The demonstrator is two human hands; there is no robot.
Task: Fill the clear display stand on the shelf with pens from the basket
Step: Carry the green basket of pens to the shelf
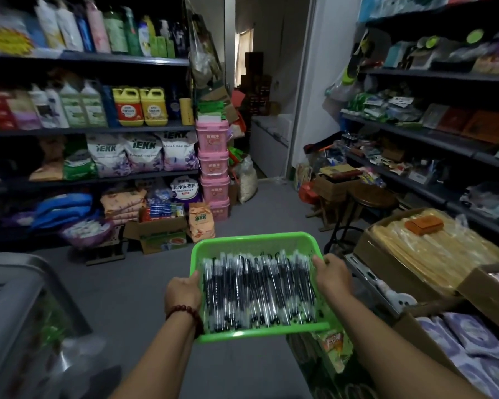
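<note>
Left grip (182,295) & right grip (333,279) clasp opposite rims of green basket (252,240). Keep it level en route so pens (257,292) don't roll out; display stand not visible.

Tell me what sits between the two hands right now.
In the head view, the green basket spans the gap, its pens lying side by side inside. The left hand grips its left edge, the right hand its right edge.

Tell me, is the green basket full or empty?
Nearly full: pens lie packed side by side across the basket, hiding most of its floor.
</note>
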